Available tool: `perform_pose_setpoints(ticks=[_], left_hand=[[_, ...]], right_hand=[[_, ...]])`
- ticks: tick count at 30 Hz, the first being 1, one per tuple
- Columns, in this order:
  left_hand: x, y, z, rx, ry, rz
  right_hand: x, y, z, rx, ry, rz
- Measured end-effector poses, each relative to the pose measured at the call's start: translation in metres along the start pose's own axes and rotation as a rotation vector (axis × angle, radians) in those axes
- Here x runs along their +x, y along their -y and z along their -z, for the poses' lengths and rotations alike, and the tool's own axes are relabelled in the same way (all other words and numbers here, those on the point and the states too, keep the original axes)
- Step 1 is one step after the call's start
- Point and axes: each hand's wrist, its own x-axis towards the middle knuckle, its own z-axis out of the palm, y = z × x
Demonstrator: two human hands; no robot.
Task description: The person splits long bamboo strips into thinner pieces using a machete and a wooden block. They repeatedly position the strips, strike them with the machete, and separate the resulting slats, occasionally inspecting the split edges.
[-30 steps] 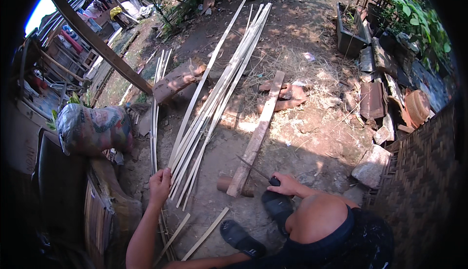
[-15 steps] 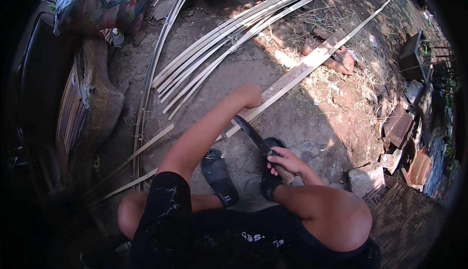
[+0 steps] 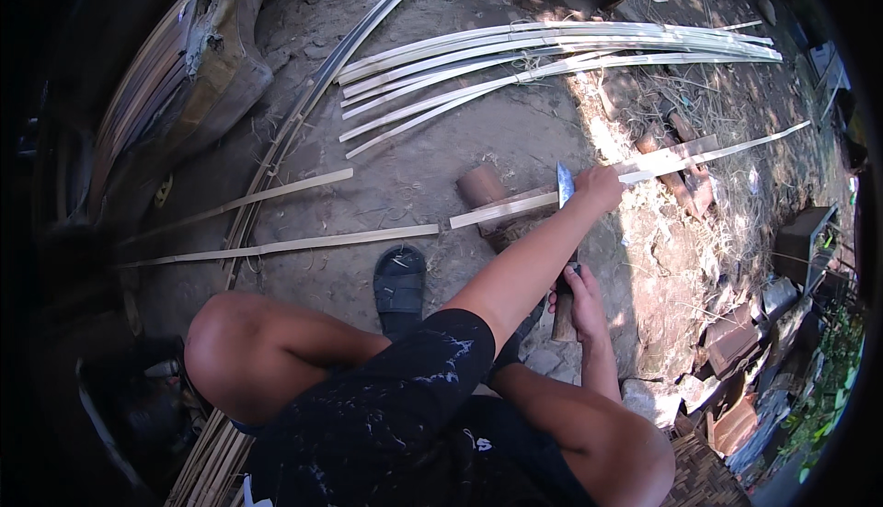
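My left hand (image 3: 601,188) is closed around a long pale bamboo strip (image 3: 503,209), which runs from the middle of the ground toward the far right. Beyond the hand, a flat wooden board (image 3: 704,146) lies alongside the strip. My right hand (image 3: 587,301) wraps the wooden handle of a large knife (image 3: 565,185). Its blade stands across the strip just left of my left hand, partly hidden behind my left forearm. Under the strip's near end sits a brown wooden piece (image 3: 480,185).
Several split bamboo strips (image 3: 432,58) fan out across the far ground. Two separate strips (image 3: 368,237) lie at left, near my sandalled foot (image 3: 399,288). Broken reddish pieces (image 3: 694,190) lie at right, with stones and debris (image 3: 736,334) nearer. A woven mat (image 3: 704,475) is at lower right.
The view has turned to the right. My left hand has slid farther along the strip, and the knife blade has come from in front of my feet to lie across it.
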Motion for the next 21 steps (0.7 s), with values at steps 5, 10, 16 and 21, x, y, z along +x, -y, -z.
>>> perform_pose_setpoints(ticks=[5,10,16,21], left_hand=[[0.008,0.031,-0.011,-0.037,-0.155,-0.137],[0.004,0.039,-0.004,0.041,-0.112,-0.174],[-0.002,0.041,0.000,-0.011,-0.189,-0.201],[0.002,0.032,-0.011,0.013,-0.130,-0.223]], right_hand=[[0.015,-0.040,-0.022,-0.130,0.000,0.025],[0.018,-0.027,-0.009,-0.230,0.158,-0.055],[0.017,-0.035,-0.021,-0.229,0.162,-0.037],[-0.015,-0.030,-0.062,-0.568,0.396,-0.045]])
